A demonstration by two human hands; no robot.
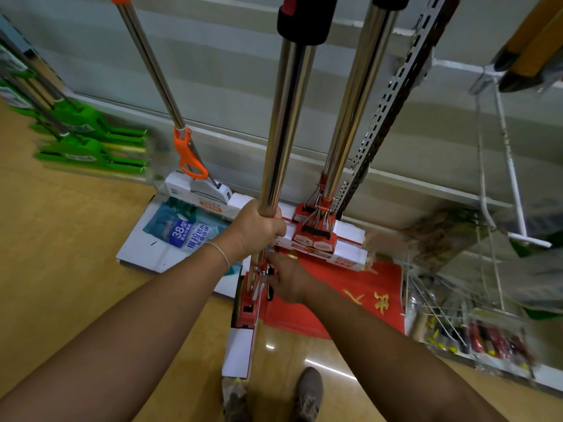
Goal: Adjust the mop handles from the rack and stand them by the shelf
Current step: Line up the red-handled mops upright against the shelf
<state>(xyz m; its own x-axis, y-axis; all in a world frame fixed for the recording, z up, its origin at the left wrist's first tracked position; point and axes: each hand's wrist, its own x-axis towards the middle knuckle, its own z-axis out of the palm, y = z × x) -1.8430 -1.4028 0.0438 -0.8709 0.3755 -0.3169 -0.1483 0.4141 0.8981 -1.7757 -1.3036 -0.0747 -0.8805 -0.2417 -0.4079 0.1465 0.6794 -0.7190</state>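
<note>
Left hand (257, 228) grips mop handle (286, 132) — right hand (285, 277) loosely spread at clamp; 2 mops (350, 117) just beside.

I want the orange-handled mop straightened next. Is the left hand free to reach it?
Probably not yet: the left hand grips the steel mop handle. The orange-handled mop stands unobstructed beside it.

The top edge is cutting off the black grip (303, 19) of the held mop handle (286, 123), and the handles at eleven and one o'clock. The left hand (256, 228) is hiding part of the shaft. The right hand (286, 280) is blurring, its fingertips unclear. The wire basket (475, 330) at four o'clock is smearing, its contents unreadable.
</note>
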